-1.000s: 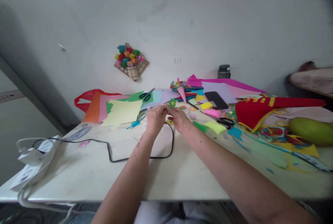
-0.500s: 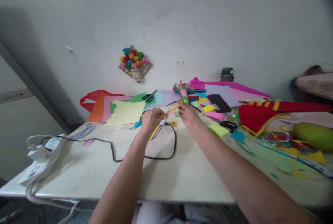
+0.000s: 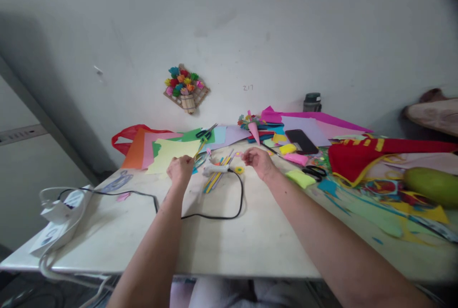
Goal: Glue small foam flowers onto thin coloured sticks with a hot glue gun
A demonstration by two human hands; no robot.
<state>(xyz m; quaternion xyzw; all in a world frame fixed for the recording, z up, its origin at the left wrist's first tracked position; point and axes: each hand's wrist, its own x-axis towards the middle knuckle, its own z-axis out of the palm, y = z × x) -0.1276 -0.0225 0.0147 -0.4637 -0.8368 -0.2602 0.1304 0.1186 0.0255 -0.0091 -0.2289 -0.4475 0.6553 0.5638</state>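
My left hand [image 3: 180,169] is closed around a thin yellow stick [image 3: 199,149] with a green and yellow flower at its upper end, held over the pale yellow sheet. My right hand [image 3: 259,161] hovers above the table with its fingers curled in; what they hold, if anything, is too small to make out. Between my hands a whitish glue gun [image 3: 214,169] lies across several coloured sticks [image 3: 210,185]. A small yellow paper flower [image 3: 239,170] rests beside it, and a pink paper cone [image 3: 254,131] is farther back.
A black cord [image 3: 211,217] loops over the table near a power strip [image 3: 59,222]. Coloured sheets [image 3: 134,150] and scissors [image 3: 204,133] lie at the back left. On the right are a phone [image 3: 301,141], black-handled scissors [image 3: 315,172], a red cloth [image 3: 348,162] and paper scraps.
My left hand has moved left with the yellow stick and its flower, uncovering the glue gun. My right hand has let go of the flower end and dropped slightly, fingers now curled.
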